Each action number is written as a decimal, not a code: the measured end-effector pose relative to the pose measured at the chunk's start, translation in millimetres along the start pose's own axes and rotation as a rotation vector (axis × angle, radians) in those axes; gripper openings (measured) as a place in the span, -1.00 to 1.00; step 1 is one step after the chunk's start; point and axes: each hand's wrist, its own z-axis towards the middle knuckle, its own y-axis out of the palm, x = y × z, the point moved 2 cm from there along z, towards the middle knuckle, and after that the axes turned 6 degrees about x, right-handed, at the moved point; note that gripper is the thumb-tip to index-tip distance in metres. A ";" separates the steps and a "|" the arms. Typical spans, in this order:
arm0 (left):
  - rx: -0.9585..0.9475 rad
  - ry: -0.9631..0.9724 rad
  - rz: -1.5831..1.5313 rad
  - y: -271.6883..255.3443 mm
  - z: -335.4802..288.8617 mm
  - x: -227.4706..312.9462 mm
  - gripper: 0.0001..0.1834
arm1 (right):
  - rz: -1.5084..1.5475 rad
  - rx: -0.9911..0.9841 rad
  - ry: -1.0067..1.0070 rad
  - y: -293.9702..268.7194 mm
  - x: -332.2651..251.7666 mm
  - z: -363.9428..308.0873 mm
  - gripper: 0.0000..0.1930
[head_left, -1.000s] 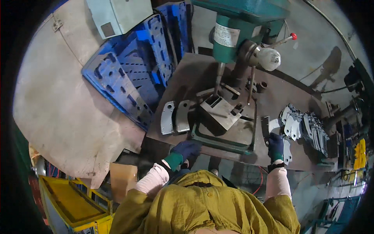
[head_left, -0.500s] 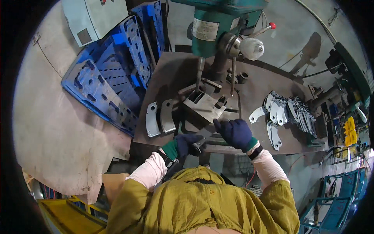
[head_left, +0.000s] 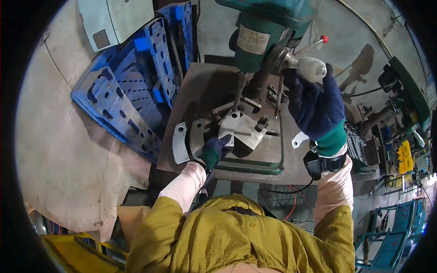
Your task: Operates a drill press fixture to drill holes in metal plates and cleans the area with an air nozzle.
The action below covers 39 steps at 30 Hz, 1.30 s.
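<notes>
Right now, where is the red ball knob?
In the head view, the red ball knob is right of centre near the top, at the tip of a lever on the green drill press, above the right hand.

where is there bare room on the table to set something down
The table looks bare at back left, behind the two curved plates and left of the drill spindle. A smaller strip lies between the green base and the lone plate. It's crowded around the metal block by the left hand and the plate pile at far right.
</notes>
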 end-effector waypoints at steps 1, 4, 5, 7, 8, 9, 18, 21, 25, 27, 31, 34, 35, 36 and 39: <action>0.036 -0.068 -0.034 -8.4 18.0 -9.5 -0.63 | 0.025 0.020 -0.008 11.2 0.9 2.2 -0.31; 0.078 -0.177 -0.027 -16.9 48.5 -21.5 -0.62 | 0.105 0.059 0.029 23.5 1.6 8.5 -0.33; 0.085 -0.194 -0.008 -19.7 53.9 -24.1 -0.60 | 0.133 0.063 0.056 27.0 2.4 10.8 -0.33; 0.169 -0.213 -0.058 -13.5 55.9 -25.1 -0.60 | 0.154 0.110 0.084 41.3 1.1 7.9 -0.30; 0.215 -0.220 -0.083 -12.1 55.2 -23.3 -0.60 | 0.166 0.129 0.101 45.8 1.2 7.9 -0.29; 0.211 -0.159 -0.061 -16.9 57.6 -23.5 -0.52 | 0.186 0.090 0.139 45.4 1.9 10.6 -0.33; 0.273 0.093 0.144 -8.6 41.9 -0.6 -0.18 | 0.335 -0.130 0.419 34.4 10.7 16.0 -0.48; 0.245 0.071 0.080 -2.9 29.1 6.8 -0.15 | 0.267 0.187 0.135 18.1 38.3 10.1 -0.47; 0.192 -0.036 0.063 -0.8 26.3 12.4 -0.09 | 0.073 0.238 0.048 -12.4 63.1 7.5 -0.69; 0.206 0.008 0.111 -4.4 30.2 8.1 -0.08 | -0.100 0.205 0.070 -36.9 72.2 15.2 -0.70; 0.268 0.316 0.346 -26.5 65.8 -23.4 -0.09 | -0.486 0.224 -0.119 -53.6 84.5 28.9 -0.72; 0.257 0.153 0.152 -16.1 55.7 -20.5 -0.12 | -0.839 0.209 -0.299 -55.8 83.7 30.5 -0.75; 0.262 0.055 0.095 -12.6 47.1 -13.8 -0.16 | -0.801 0.273 -0.288 -60.4 86.2 32.7 -0.76; 0.271 -0.044 0.037 -8.9 39.5 -8.4 -0.20 | -0.764 0.339 -0.277 -70.4 90.4 37.9 -0.76; 0.313 -0.225 0.256 -4.8 35.0 3.6 -0.35 | -0.752 0.477 -0.329 -100.2 94.4 50.6 -0.77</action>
